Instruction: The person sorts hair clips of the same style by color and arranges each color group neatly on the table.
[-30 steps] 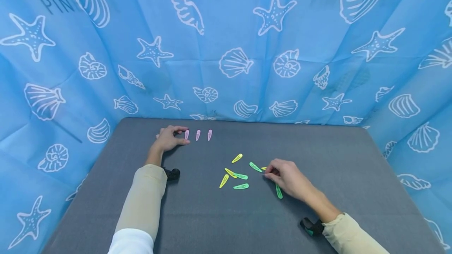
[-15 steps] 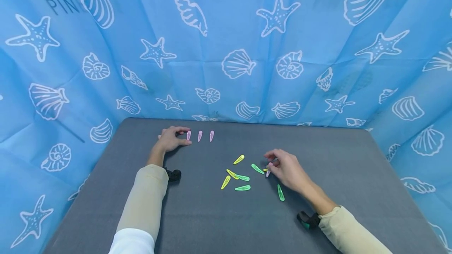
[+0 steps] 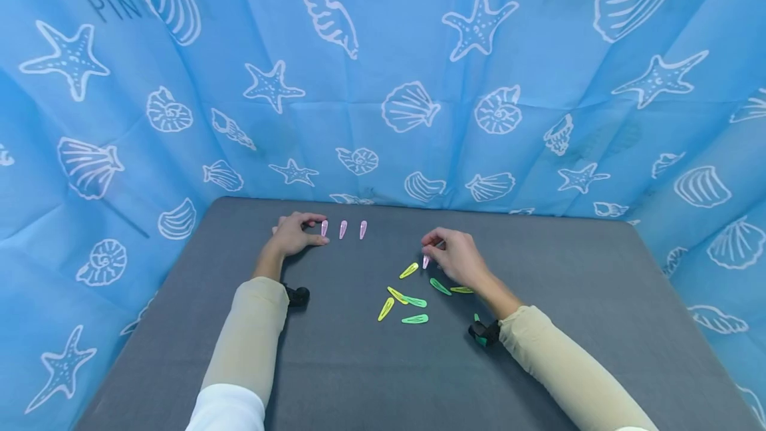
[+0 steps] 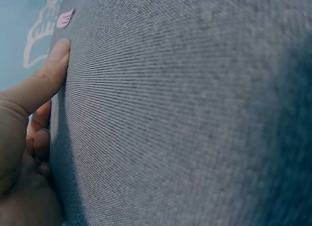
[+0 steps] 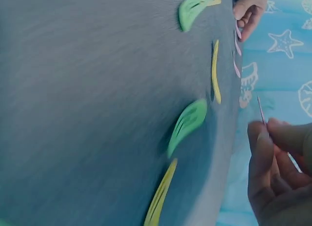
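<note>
Three pink snap hair clips stand in a row at the far left of the table. My left hand [image 3: 293, 233] holds the leftmost pink hair clip [image 3: 324, 228] between index finger and thumb, one at each end. Beside it lie the middle pink clip [image 3: 343, 229] and the right-hand pink clip [image 3: 363, 229]. Thumb and index finger of my right hand [image 3: 459, 259] pinch another pink hair clip [image 5: 262, 111], raised over the table beyond the loose clips. In the left wrist view, my left thumb [image 4: 46, 79] lies along the cloth and hides the held clip.
Several loose yellow and green hair clips are scattered mid-table, among them a yellow clip [image 3: 409, 271], a green clip [image 3: 439, 286] and another green clip [image 3: 415, 319]. A grey cloth covers the table [image 3: 359, 378]. Behind it hangs a blue shell-print curtain [image 3: 371, 52].
My right hand has lifted a pink hair clip from beside the yellow and green ones and carried it left and away from me. My left hand stays at its clip.
</note>
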Demonstrator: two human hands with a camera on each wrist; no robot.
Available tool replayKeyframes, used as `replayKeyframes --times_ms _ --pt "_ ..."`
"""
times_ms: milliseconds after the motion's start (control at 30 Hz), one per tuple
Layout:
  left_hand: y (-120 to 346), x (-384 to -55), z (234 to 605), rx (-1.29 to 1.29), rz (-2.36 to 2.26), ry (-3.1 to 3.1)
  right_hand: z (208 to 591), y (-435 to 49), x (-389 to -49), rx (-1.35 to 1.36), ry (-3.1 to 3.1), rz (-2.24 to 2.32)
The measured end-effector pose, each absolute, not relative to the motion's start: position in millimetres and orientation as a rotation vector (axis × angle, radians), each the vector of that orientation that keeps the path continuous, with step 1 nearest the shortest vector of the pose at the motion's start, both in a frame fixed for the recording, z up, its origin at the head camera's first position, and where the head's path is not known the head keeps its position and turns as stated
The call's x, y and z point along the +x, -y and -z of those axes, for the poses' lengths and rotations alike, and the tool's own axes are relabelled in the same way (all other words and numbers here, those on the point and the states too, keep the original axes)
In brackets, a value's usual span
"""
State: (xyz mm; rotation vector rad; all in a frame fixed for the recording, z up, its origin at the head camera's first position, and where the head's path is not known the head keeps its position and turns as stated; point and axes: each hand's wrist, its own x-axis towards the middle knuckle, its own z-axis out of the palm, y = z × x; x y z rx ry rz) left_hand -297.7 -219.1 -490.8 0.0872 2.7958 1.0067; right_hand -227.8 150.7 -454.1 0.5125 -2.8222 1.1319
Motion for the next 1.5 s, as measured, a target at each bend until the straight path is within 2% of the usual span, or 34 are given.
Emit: replayKeyframes --times_ms 667,900,1500 --pt "216 -300 492 0.079 -1.009 -2.804 485 -87 -296 0.172 2.804 -1.3" --pt "217 -301 492 0.065 -1.0 -2.801 486 -78 -307 0.123 2.835 -1.271" --pt "220 -300 492 0.055 -0.985 -2.807 486 -62 -315 0.215 2.911 -1.22"
